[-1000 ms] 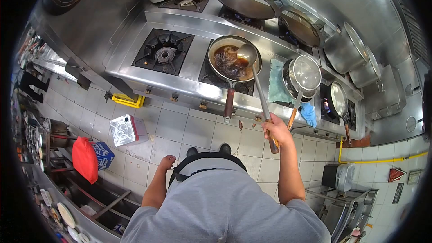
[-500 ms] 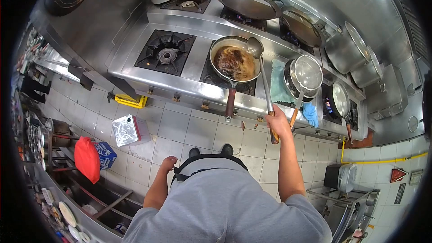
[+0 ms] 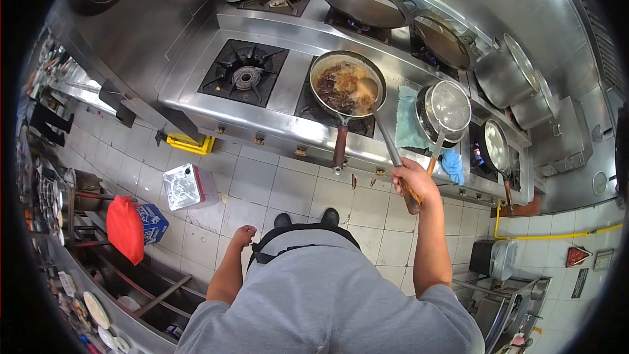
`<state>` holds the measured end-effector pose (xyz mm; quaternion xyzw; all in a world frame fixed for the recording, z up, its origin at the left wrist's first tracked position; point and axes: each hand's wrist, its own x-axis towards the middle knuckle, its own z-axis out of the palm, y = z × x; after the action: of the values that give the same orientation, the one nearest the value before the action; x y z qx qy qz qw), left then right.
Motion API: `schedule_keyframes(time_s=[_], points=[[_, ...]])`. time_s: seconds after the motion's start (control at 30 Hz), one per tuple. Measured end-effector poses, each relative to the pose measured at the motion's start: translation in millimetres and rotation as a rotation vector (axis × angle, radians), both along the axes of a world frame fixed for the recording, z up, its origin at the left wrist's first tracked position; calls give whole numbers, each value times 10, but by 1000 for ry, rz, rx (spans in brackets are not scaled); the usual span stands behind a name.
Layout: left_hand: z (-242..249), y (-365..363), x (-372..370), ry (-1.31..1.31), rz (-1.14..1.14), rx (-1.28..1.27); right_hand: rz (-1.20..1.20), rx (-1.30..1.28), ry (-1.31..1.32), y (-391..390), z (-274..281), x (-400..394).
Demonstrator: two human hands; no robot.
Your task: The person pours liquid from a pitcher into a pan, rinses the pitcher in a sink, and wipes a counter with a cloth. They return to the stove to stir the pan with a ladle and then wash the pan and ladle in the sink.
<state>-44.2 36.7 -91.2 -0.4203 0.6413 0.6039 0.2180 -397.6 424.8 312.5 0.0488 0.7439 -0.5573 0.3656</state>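
Observation:
My right hand is wrapped round the wooden grip of a long-handled ladle. The ladle's bowl lies in the brown, foaming liquid of a frying pan, at the pan's right side. Dark brown matter floats on the left part of that liquid. The pan sits on a front burner, its wooden handle pointing toward me. Low beside my waist hangs my left hand, fingers curled in, with nothing visible in it. A mesh strainer rests over a dark pan just right of the ladle.
A bare burner lies left of the pan. Large pans stand on the rear burners, and pots at the right. Cloths lie beside the strainer. A square tin stands on the tiled floor.
The ladle's bowl has gone from above the pan's right rim down into the liquid. My right hand has shifted slightly right. The brown liquid has spread and foams differently. My left hand stays put.

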Motion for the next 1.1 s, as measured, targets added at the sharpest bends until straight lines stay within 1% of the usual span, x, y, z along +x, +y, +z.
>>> schedule_keyframes(time_s=[0.03,0.1,0.13,0.2,0.23,0.3,0.33,0.4,0.57,0.63,0.7,0.77,0.8,0.87,0.97,1.1], points=[[-16,14,9,3,-4,-13,-1,3,2,-12,46,15],[-36,26,10,11,-11,-17,-28,-98,-77,-58,102,42],[-35,29,9,17,-17,-24,-27,-96,-75,-78,103,45],[-17,20,7,17,-27,-35,-65,-275,-162,-116,87,42],[-3,16,-1,16,-40,-48,-63,-276,-160,-122,68,30],[-37,-12,12,31,-27,-47,-38,-426,-244,-133,-23,-14],[-47,-23,17,43,-16,-45,-35,-427,-243,-138,-117,-51],[-43,-43,17,37,-8,-52,-3,-565,-326,-184,-300,-126],[35,-75,41,26,-5,-55,13,-585,-253,-455,-557,-213],[45,-56,49,26,-2,-53,-3,-486,-131,-537,-694,-285],[49,-13,59,27,12,-51,-3,-474,-105,-552,-831,-372],[23,16,87,28,29,-46,44,-265,95,-556,-978,-438],[12,31,95,23,24,-35,47,-265,94,-543,-969,-430],[-14,47,112,16,18,-23,30,72,309,-459,-947,-367],[49,94,137,-1,7,-19,38,61,285,-244,-912,-291],[45,82,168,-5,-38,-38,79,112,234,-182,-398,38]])
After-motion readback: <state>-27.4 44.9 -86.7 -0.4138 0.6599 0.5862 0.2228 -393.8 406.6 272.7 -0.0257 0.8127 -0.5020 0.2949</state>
